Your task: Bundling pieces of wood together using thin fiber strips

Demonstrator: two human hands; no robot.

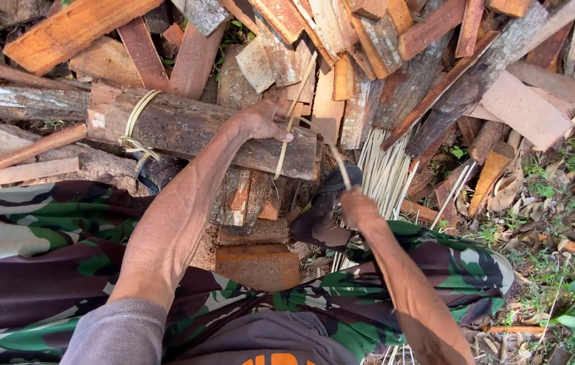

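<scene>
My left hand point(257, 123) rests on a bundle of bark-covered wood slabs point(193, 125) and pinches a thin pale bamboo strip point(292, 111) that runs over the bundle's right end. My right hand point(357, 206) is lower and to the right, gripping the other end of the strip point(339, 161) and holding it taut. A second pale strip point(132, 125) is tied around the bundle's left end. My legs in camouflage trousers point(44, 236) sit on either side of the bundle.
A heap of reddish wood offcuts point(382, 47) lies beyond the bundle. Several loose pale bamboo strips point(385, 179) lie on the ground by my right knee. Grass and dry leaves point(558, 223) cover the ground at right. A brick-like block point(257, 263) sits between my legs.
</scene>
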